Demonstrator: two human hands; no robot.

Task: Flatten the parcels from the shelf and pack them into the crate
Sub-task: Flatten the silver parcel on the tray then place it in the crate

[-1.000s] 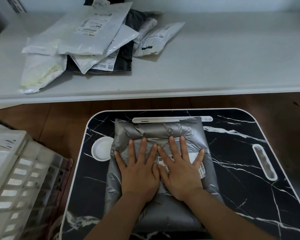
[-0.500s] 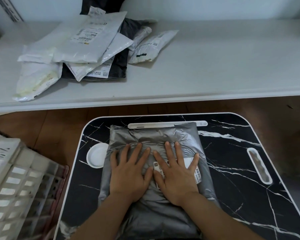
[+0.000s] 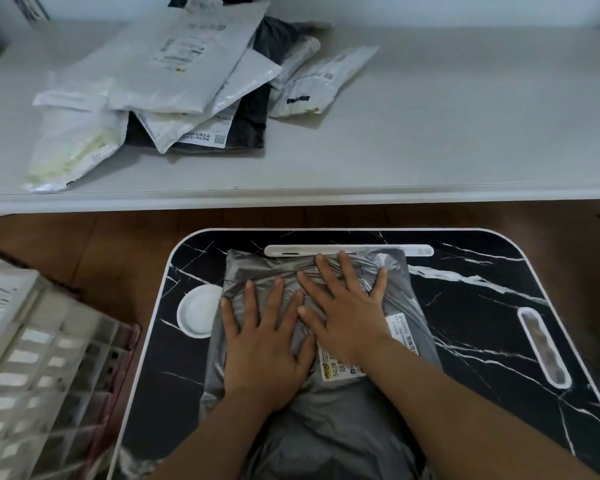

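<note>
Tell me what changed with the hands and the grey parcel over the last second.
The right hand slid forward across the grey parcel, its fingers now near the far edge by the white slot, uncovering more of the label. The left hand stayed about mid-parcel. Both hands press flat as before, gripping nothing. The parcel remains on the marble tray table; the shelf parcels and crate look unchanged.

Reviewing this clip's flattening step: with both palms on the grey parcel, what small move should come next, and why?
Probably slide the left hand forward to join the right hand near the far edge, pressing as it goes. The grey parcel is creased and puffy under the fingers, so it does not look flat enough for the crate yet.
</note>
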